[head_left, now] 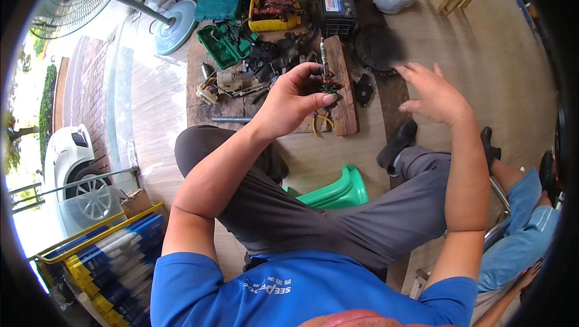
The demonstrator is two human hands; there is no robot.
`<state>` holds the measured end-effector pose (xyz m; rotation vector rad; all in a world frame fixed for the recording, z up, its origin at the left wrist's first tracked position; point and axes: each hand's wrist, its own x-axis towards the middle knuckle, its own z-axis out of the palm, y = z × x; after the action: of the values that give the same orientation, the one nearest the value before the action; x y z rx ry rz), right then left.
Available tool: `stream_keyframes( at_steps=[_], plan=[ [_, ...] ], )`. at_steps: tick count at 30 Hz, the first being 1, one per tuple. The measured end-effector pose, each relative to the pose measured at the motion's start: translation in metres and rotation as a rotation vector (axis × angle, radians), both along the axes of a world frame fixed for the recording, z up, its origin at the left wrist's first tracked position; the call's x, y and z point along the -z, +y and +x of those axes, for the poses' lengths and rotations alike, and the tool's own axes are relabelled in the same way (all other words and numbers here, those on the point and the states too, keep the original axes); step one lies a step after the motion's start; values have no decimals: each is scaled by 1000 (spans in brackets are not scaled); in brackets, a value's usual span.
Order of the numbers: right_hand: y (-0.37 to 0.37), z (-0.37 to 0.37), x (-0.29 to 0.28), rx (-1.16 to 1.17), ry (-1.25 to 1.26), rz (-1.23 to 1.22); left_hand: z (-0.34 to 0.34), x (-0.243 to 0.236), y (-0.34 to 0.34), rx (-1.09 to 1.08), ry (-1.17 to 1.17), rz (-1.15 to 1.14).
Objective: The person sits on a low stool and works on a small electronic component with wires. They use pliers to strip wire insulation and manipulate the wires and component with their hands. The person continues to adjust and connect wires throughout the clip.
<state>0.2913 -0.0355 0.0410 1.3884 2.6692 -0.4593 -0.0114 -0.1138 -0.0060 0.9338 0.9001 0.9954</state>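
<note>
Above a low wooden board [208, 107] littered with parts, the left hand [292, 101] pinches a motor armature [326, 77] upright between thumb and fingers, its shaft pointing up, while the right hand [435, 93] hovers nearby, spread open and empty.

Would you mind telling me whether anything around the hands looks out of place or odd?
Nothing looks damaged. The left hand pinches a small motor armature with a threaded metal shaft; the right hand hovers open. Loose dark parts lie scattered across the worn wooden board.
</note>
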Motion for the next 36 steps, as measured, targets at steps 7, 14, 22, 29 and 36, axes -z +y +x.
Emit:
stream_keyframes(
  at_steps=[7,14,22,29,36],
  plan=[
    [-22,-57,19,-117,441,-273,12,6,-4,122,-43,54],
    [-11,-66,13,-152,423,-337,12,12,-5,117,103,116],
    [-10,-64,3,-236,383,-214,7,9,0,-179,176,116],
    [-6,-58,20,-201,283,6,-16,-5,10,-280,-388,-9],
    [6,-40,28,-212,220,103,-14,-15,10,-178,-366,30]
  ],
)
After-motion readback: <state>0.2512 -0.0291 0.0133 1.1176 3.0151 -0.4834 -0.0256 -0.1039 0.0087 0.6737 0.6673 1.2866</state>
